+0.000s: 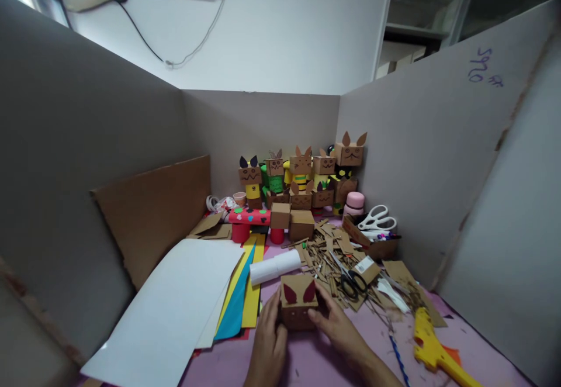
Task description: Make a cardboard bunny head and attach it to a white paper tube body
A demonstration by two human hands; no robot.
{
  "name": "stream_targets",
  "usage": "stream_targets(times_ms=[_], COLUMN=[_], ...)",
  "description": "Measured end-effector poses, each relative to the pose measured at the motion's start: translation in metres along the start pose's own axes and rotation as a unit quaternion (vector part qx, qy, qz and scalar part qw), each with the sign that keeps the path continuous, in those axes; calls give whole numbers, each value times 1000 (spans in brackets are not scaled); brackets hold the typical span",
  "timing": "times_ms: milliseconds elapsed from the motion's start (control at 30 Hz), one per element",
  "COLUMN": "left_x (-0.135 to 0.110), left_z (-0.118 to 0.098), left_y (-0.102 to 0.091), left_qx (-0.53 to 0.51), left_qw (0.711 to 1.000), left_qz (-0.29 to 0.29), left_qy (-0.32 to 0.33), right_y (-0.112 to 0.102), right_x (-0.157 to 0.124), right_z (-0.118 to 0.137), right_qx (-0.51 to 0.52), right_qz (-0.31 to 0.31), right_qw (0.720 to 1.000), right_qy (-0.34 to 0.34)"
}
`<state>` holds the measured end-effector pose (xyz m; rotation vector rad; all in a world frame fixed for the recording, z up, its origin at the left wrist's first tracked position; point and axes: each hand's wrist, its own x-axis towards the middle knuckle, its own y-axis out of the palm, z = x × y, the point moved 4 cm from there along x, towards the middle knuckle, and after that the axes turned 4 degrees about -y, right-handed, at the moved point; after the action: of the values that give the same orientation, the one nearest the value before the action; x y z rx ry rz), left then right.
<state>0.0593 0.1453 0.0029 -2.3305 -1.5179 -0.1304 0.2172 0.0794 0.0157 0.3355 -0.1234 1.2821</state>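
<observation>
A small cardboard box figure [298, 304] with two dark red ears stands on the pink table [315, 358] near the front. My left hand [268, 340] grips its left side with curled fingers. From the right, my right hand [337, 325] closes its fingers on the figure's right side. Both hands touch the figure at once.
Finished cardboard animal figures [302, 173] line the back wall. Cardboard scraps and black-handled scissors [353, 282] lie right of the hands, beside a yellow glue gun [432, 349]. A white paper roll [274, 269], coloured sheets [239, 299] and a white sheet [175, 311] lie left. White scissors [377, 217] rest in a box.
</observation>
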Motion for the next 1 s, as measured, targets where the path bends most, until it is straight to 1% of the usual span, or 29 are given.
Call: stream_targets(times_ms=[100,233,367,567,800,1000], left_x=[-1,-5,-8,-12,-13,-20], left_z=[-7,-19,-29,-36,-40,-44], left_y=[-1,0,4,6,7,9], left_qx=[-44,-103,-145,-172,-183,-202], left_qw=[998,991,984,981,981,977], left_qz=[32,86,105,88,53,33], left_qy=[9,10,3,-9,-39,-67], right_y=[-2,-7,-9,-5,-1,2], right_x=[0,-3,-5,-11,-17,-23], right_z=[7,15,18,19,25,32], right_qx=[19,27,22,-6,-27,-30], right_qz=[-6,-16,-19,-23,-15,-27], right_qw=[1000,999,999,998,999,998], right_qy=[6,-14,-39,-55,-44,-42])
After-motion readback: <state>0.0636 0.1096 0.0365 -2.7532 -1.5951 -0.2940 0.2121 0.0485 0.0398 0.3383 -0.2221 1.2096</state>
